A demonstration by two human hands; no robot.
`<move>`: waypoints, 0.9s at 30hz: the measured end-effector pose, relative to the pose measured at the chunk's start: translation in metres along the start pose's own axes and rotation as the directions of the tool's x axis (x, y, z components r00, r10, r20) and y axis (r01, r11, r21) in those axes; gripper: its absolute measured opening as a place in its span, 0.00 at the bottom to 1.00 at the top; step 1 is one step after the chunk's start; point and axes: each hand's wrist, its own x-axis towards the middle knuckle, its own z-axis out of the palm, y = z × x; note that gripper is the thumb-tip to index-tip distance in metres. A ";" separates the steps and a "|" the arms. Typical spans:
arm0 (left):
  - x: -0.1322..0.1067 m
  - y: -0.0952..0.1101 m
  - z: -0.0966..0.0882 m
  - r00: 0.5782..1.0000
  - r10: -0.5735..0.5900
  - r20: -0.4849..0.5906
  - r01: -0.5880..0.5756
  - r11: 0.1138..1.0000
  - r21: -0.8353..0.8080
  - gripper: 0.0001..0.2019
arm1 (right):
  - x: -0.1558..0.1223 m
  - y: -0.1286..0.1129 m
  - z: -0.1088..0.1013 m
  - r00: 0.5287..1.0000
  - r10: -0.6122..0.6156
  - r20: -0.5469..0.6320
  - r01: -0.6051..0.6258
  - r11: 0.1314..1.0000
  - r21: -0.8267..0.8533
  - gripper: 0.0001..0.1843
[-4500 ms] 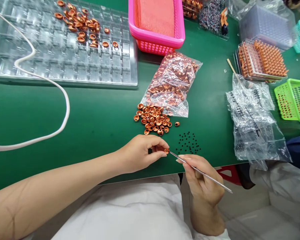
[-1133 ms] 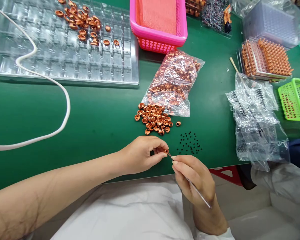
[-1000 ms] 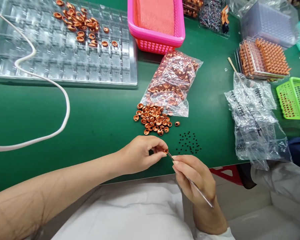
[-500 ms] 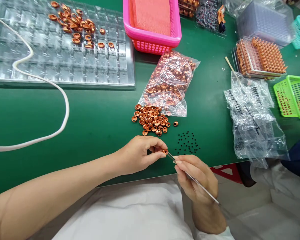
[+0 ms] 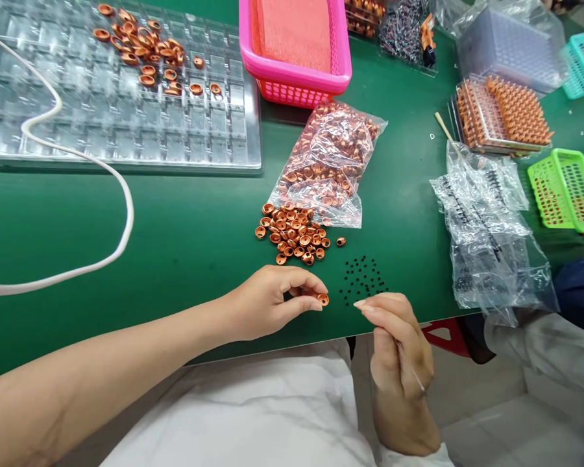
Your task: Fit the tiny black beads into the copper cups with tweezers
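My left hand [image 5: 272, 299] pinches a small copper ring [image 5: 323, 299] between thumb and fingers just above the green table [image 5: 185, 240]. My right hand [image 5: 398, 350] is closed round thin metal tweezers [image 5: 411, 371], its fingertips just right of the ring and apart from it. A pile of loose copper rings [image 5: 294, 232] lies just beyond my left hand. A patch of tiny black beads [image 5: 363, 279] sits just beyond my right fingertips. A clear bag of copper rings [image 5: 328, 159] lies behind the pile.
A clear moulded tray [image 5: 121, 123] with several copper rings [image 5: 146, 45] lies at the back left, a white cable [image 5: 121, 207] looping over it. A pink basket [image 5: 296, 45] stands behind the bag. Clear bags [image 5: 491, 233], a green basket [image 5: 564, 191] and a rack of orange parts [image 5: 506, 117] fill the right.
The tweezers' tip touched the ring in my left hand before. My right hand has drawn back to the right and turned, so the tweezers now point down and away from the ring.
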 end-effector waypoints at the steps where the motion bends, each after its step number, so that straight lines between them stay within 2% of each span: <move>1: -0.001 0.000 0.000 1.000 0.010 0.006 -0.010 1.000 0.000 0.06 | 0.000 0.001 0.001 1.000 0.003 -0.002 -0.003 1.000 0.019 0.21; 4: -0.002 -0.001 0.000 0.998 0.061 0.021 -0.061 0.998 0.026 0.06 | 0.002 0.005 0.008 0.998 -0.037 0.050 0.035 0.999 0.026 0.21; 7: -0.003 -0.002 0.000 0.993 0.113 0.035 -0.115 0.991 0.063 0.06 | 0.004 0.010 0.013 0.981 -0.149 0.122 0.153 0.988 -0.019 0.21; 13: -0.005 -0.006 0.004 0.977 0.201 0.070 -0.205 0.976 0.070 0.06 | 0.000 0.018 0.011 0.939 -0.261 0.223 0.275 0.961 -0.035 0.17; 20: -0.007 -0.004 0.006 0.972 0.196 0.131 -0.211 0.972 0.107 0.06 | -0.004 0.021 0.007 0.888 -0.379 0.262 0.406 0.912 -0.059 0.17; 27: -0.009 0.001 0.006 0.970 0.207 0.126 -0.222 0.967 0.126 0.07 | 0.008 0.013 0.003 0.865 -0.400 0.303 0.423 0.906 -0.014 0.14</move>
